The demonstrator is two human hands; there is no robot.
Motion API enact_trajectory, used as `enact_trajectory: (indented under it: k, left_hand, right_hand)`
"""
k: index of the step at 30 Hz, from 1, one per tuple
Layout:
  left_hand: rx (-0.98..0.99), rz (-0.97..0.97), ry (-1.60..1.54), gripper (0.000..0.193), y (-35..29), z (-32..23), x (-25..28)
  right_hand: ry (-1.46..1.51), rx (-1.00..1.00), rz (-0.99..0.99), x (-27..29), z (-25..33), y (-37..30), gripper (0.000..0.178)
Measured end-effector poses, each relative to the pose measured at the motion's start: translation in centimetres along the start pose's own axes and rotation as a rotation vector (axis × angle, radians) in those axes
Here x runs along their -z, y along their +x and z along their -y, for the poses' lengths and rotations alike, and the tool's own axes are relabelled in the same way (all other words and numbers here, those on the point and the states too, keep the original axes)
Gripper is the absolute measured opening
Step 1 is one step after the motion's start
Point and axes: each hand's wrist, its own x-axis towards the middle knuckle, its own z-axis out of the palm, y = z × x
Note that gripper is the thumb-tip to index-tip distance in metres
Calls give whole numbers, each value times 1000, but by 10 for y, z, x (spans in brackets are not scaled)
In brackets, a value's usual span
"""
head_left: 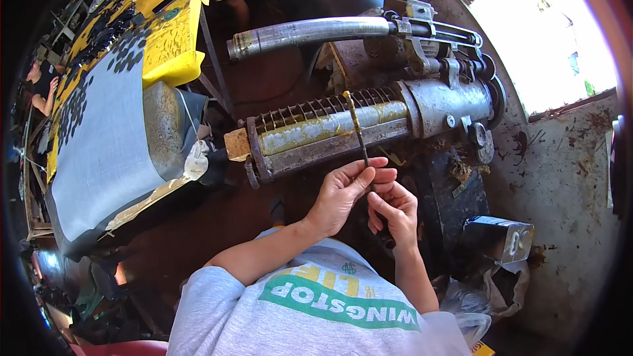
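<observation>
A thin dark stick (357,125), its far half smeared with yellow glue-like stuff, points away from me over the front of a metal machine. My left hand (344,192) pinches it between thumb and fingers. Just to the right, my right hand (394,212) curls its fingers at the stick's near end, which is partly hidden between the two hands. Beyond them lies the machine's long roller (303,135), streaked with the same yellow stuff. A row of wire coils or hoops (310,113) runs along its far side.
Above the roller extends a second metal roller arm (310,36). On the left, a table with grey sheet (105,151) and yellow covering (178,39) carries many dark pieces. A rectangular can (498,238) and plastic bags (468,300) are at right. Other people are at the far left and top.
</observation>
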Motion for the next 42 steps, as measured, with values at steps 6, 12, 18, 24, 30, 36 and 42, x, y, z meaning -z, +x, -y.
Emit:
enact_trajectory:
  k: [6,12,18,24,30,36,42]
  left_hand:
    - [-13,-59,-7,30,-3,9,11]
    - [-29,-79,-2,24,0,15,19]
    - [-48,-72,-19,19,1,15,17]
    - [4,-93,-61,15,2,15,23]
    - [-4,-142,-68,12,5,17,22]
    - [21,-204,-41,8,9,13,17]
    - [24,-257,1,12,13,13,17]
  right_hand:
    - [-10,-71,-2,-2,-7,3,9]
    - [50,-119,9,-1,-8,9,8]
    - [82,-202,65,13,-6,11,10]
    - [-205,6,8,30,7,2,30]
    - [-911,495,-198,-6,27,-33,33]
    - [-1201,462,-175,-14,-9,-18,39]
    - [-1363,418,-160,-13,-18,-7,25]
